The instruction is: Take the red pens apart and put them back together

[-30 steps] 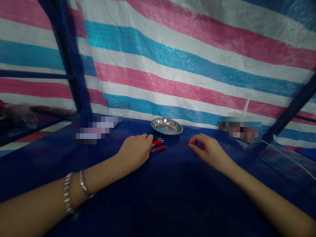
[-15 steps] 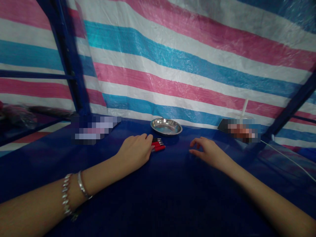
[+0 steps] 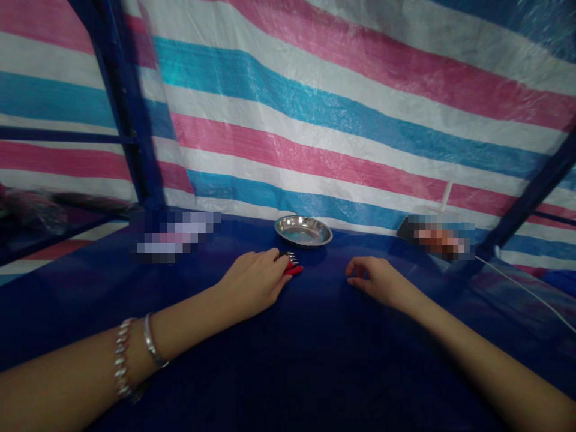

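My left hand (image 3: 256, 277), with a metal bangle and a beaded bracelet at the wrist, lies palm down with its fingers closed over several red and black pens (image 3: 294, 270). Silvery tips and one red end stick out past the fingers to the right; the rest of the pens is hidden under the hand. To the right, my right hand (image 3: 377, 279) hovers at or just above the blue tabletop (image 3: 315, 342), fingers loosely curled, thumb apart from them, nothing seen between. A shiny round metal dish (image 3: 304, 243) sits behind the pens, between the two hands.
A blurred-out flat item (image 3: 177, 237) lies at the back left. Another blurred-out item (image 3: 438, 235) leans at the back right, with a white cable (image 3: 522, 283) running from it. Blue metal posts (image 3: 130, 120) and a striped plastic sheet (image 3: 292, 96) stand behind the table.
My left hand has slid slightly right over the pens, covering more of them. My right hand has dropped a little, its thumb and fingers closer together. The dish has not moved.
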The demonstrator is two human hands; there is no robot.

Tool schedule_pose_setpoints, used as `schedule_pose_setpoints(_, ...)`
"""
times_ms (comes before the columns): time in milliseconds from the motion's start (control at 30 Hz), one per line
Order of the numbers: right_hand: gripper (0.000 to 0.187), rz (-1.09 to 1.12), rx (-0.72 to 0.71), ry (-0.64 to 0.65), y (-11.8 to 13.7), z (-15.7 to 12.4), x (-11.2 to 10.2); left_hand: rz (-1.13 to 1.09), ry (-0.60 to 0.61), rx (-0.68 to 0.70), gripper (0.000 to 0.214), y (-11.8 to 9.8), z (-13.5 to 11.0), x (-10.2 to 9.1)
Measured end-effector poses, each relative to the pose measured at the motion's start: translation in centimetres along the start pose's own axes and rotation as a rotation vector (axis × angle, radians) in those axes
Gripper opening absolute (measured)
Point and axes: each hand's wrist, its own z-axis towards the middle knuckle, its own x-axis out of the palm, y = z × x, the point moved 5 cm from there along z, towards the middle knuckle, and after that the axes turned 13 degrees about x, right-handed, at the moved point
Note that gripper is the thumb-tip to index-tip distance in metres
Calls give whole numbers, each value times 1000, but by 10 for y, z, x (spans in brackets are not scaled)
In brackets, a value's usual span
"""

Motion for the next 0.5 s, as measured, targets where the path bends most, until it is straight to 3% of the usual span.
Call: schedule_pose_setpoints(500, 14, 18, 24, -60, -4, 0, -2, -30, -13, 2, 24, -2, -1, -2)
